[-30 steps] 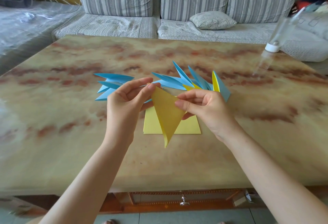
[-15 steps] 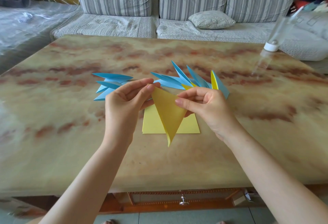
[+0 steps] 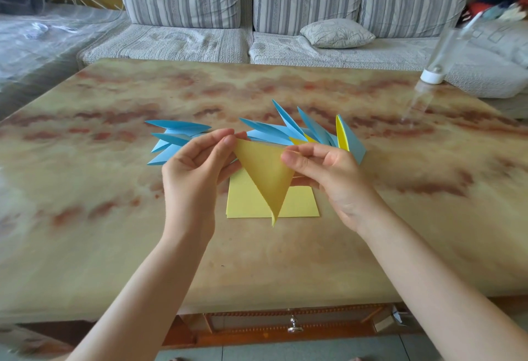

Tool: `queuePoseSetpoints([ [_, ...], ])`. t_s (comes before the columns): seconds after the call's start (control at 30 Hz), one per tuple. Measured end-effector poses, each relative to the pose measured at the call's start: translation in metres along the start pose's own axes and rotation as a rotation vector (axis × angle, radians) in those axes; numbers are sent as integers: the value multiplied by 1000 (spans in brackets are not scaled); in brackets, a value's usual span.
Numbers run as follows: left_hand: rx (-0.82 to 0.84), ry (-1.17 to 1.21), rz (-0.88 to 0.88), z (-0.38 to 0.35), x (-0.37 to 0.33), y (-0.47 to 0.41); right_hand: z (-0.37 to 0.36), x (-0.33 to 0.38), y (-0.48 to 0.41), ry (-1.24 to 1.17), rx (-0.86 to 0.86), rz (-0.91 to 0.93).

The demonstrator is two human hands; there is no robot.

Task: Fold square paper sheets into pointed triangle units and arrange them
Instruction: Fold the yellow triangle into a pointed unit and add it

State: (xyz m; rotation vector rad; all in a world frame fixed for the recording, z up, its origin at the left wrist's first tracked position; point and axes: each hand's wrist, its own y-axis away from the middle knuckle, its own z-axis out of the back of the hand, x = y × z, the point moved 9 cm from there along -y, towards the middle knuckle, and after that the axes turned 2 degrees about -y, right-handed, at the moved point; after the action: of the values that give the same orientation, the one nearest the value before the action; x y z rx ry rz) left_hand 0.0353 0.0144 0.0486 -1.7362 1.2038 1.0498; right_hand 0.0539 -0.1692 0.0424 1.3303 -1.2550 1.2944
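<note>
Centrally, mid-frame: one yellow paper triangle (image 3: 265,172), held above the counter (image 3: 114,217), point down, top edge level, tip slightly curled. The left hand (image 3: 191,172) pinches its upper left corner. The right hand (image 3: 328,175) pinches its right edge, fingers (image 3: 291,158) curled onto it. Directly below lies a stack of yellow square sheets (image 3: 245,203). Behind, toward upper centre, are blue pointed units (image 3: 300,129).

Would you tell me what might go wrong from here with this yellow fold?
1. The left hand and right hand pinch the yellow triangle only at its top corners, in mid-air; its layers gape at the tip, so the next crease may go askew.
2. The blue units stand just behind the right hand; a stray knuckle might topple them.
</note>
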Motion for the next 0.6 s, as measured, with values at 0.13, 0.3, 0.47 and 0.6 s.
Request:
queuePoseSetpoints([
  [0.13,-36,56,9,2,1,2,4,-3,-1,-129,-34,-40],
  [0.3,-24,90,34,-1,3,3,11,1,-3,-142,-110,3],
  [0.47,0,12,67,1,6,-1,14,2,-3,-114,-130,13],
  [0.6,101,-363,-11,1,-3,-8,17,10,-2,36,-127,104],
])
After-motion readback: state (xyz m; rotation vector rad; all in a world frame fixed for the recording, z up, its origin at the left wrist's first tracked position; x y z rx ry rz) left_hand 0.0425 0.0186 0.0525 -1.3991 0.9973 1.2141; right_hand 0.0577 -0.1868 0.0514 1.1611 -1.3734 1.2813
